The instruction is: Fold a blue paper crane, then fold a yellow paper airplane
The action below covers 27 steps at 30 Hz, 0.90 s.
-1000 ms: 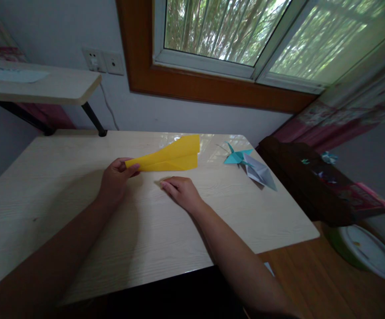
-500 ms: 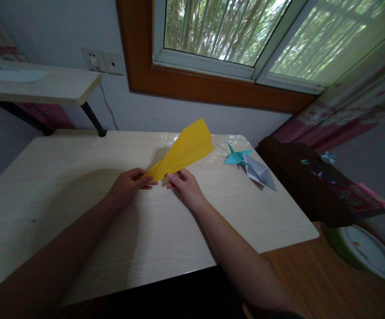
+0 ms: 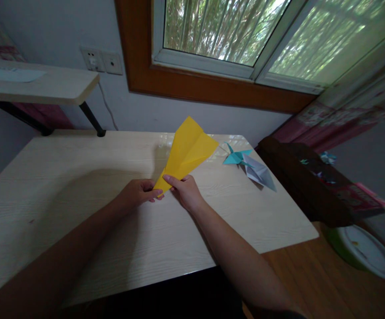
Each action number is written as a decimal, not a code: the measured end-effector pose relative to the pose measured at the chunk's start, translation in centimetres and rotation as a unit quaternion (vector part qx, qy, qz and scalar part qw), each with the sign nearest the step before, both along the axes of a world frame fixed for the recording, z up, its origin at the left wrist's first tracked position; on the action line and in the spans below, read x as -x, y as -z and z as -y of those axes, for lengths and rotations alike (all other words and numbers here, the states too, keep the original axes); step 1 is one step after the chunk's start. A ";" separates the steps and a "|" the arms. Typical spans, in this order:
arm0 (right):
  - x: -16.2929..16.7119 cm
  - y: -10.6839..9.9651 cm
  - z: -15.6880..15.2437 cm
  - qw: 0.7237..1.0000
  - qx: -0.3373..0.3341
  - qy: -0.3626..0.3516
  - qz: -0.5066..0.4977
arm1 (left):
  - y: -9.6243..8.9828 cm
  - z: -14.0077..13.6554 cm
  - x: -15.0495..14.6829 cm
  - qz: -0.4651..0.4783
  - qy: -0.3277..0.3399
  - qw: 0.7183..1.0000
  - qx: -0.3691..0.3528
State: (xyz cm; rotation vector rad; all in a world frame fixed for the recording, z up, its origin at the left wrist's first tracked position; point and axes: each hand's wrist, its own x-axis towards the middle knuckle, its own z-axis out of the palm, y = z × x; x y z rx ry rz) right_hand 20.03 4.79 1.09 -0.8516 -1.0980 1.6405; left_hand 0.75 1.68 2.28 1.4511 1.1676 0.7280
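Observation:
A folded sheet of yellow paper [image 3: 190, 148] is held up over the table, its narrow end toward me and its wide end fanned out toward the window. My left hand [image 3: 142, 192] pinches the narrow tip between thumb and fingers. On the right edge, a little above that tip, my right hand [image 3: 185, 189] grips the paper with its thumb on top and its fingers underneath. Beyond my right hand lie a teal origami crane [image 3: 237, 157] and a white folded paper piece [image 3: 259, 172], which touch or overlap.
The pale wooden table [image 3: 89, 212] ends at the wall under the window [image 3: 212, 33]. At the back left a raised shelf [image 3: 62, 82] stands on black legs. Right of the table are a dark brown cabinet [image 3: 288, 177] and a green and white basin [image 3: 371, 252] on the floor.
The yellow paper has turned so its creased face and spread wide end show more. Its narrow tip has come slightly nearer me; my right thumb now lies on top of the paper.

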 end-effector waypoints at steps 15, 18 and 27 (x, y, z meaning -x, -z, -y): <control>-0.2 -2.4 -0.1 0.984 0.020 0.137 -0.114 | -0.6 0.4 0.3 -0.054 0.007 0.998 -0.011; -0.4 -2.6 -0.3 0.977 0.018 0.178 -0.115 | -0.7 0.4 0.2 -0.035 0.005 0.999 -0.006; -1.1 -2.2 -0.9 0.968 0.021 0.220 -0.122 | -0.9 0.3 0.1 0.013 -0.046 0.999 0.003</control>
